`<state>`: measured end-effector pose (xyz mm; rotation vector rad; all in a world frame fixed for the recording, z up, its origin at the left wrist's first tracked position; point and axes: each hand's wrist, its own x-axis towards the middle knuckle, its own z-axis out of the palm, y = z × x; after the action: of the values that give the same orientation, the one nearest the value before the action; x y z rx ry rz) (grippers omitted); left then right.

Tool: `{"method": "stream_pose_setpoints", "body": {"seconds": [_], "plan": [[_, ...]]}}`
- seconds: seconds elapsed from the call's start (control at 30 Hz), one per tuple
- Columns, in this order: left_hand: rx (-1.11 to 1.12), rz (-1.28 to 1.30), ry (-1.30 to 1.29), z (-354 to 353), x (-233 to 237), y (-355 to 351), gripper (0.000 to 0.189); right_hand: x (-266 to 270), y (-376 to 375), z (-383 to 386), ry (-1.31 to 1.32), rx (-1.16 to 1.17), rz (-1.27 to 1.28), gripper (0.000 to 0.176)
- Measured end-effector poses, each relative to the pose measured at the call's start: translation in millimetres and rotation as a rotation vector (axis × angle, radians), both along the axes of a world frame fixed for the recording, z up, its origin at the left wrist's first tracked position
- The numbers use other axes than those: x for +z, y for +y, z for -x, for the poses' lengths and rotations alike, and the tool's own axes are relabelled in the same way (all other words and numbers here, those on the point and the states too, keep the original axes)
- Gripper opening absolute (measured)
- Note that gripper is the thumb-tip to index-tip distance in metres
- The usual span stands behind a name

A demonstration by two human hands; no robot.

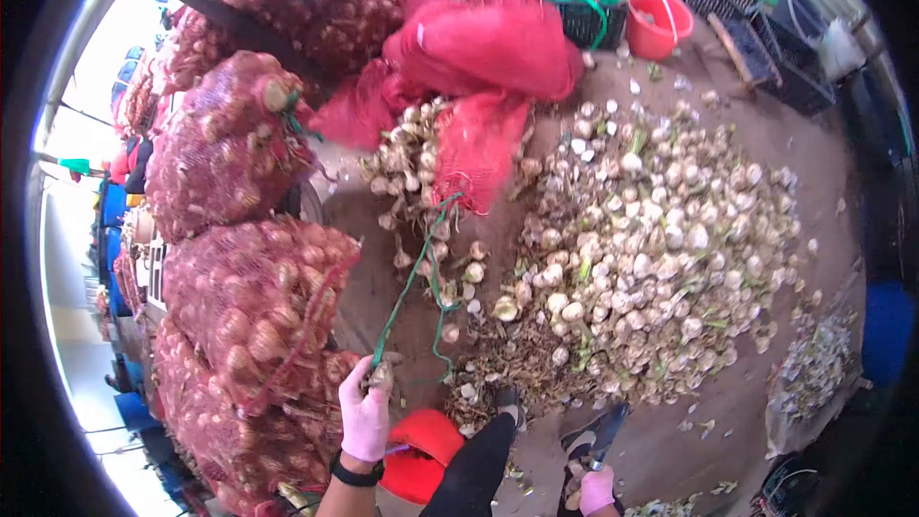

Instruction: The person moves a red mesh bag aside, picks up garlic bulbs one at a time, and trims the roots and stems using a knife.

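Left hand point(367, 414), in a pink glove, is pinching a garlic bulb point(382, 375) right next to the red mesh sacks point(251, 297). The bulb looks small, tan and dusty. Right hand point(595, 490) is closed around a dark knife point(609, 425). There's a huge garlic pile point(651, 249) spread on the floor point(766, 134).

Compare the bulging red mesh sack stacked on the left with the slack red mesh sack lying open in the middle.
The bulging red mesh sack is packed tight with garlic and tied shut; the slack red mesh sack is open and lies limp. The bulging one sits stacked among others; the slack one spills bulbs onto the ground, a green cord trailing toward the left hand. Both are red netting holding garlic.
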<state>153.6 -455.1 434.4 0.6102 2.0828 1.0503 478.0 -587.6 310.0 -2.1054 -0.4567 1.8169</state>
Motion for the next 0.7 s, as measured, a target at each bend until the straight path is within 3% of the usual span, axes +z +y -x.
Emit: {"method": "stream_pose_setpoints", "body": {"seconds": [0.07, 0.1, 0.17, 0.2, 0.23, 0.33, 0.4, 0.47, 0.53, 0.57, 0.63, 0.67, 0.7], "plan": [[-0.039, -0.037, 0.017, 10.0, 31.8, 7.4, 0.019, 17.9, 3.9, -3.8, 0.105, -0.158, 0.206, 0.010], [-0.076, -0.041, 0.046, 15.2, 47.0, 10.2, 0.019, 37.1, 12.8, 0.4, 0.018, -0.195, 0.206, 0.008], [-0.035, -0.092, -0.007, 24.6, 77.1, 15.9, 0.018, 42.8, 12.1, -19.8, 0.002, -0.234, 0.153, 0.007], [0.004, -0.118, -0.055, 29.1, 87.4, 18.1, 0.017, 45.3, 13.8, -25.7, -0.008, -0.273, 0.124, 0.015], [-0.142, -0.270, 0.125, 45.1, 82.5, 12.1, 0.018, 55.3, 19.2, -22.0, -0.013, -0.282, 0.106, 0.015], [-0.108, -0.365, 0.001, 56.2, 111.1, 15.5, 0.021, 113.8, 53.6, -7.5, 0.000, -0.358, 0.028, 0.008], [-0.141, -0.493, 0.059, 54.9, 124.1, 27.7, 0.020, 147.9, 74.8, -0.4, 0.012, -0.409, -0.010, 0.006], [-0.053, -0.661, -0.343, 59.6, 119.5, 25.1, 0.033, 166.5, 92.4, 4.8, -0.002, -0.356, 0.019, 0.011], [-0.056, -0.681, -0.462, 62.8, 118.0, 38.3, 0.037, 165.1, 105.4, 0.3, 0.091, -0.308, 0.222, 0.016], [-0.057, -0.696, -0.577, 64.0, 120.9, 48.3, 0.041, 171.1, 114.4, 8.7, 0.093, -0.312, 0.212, 0.016], [-0.013, -0.608, -0.504, 55.9, 134.5, 75.6, 0.039, 179.1, 129.7, 24.3, 0.055, -0.356, 0.011, 0.023], [0.030, -0.506, -0.425, 50.8, 142.7, 91.5, 0.037, 163.8, 133.0, 18.2, 0.062, -0.362, 0.012, 0.023], [0.052, -0.558, -0.507, 48.4, 147.8, 104.4, 0.033, 136.0, 130.7, 10.0, 0.211, -0.487, 0.165, 0.013]]}}
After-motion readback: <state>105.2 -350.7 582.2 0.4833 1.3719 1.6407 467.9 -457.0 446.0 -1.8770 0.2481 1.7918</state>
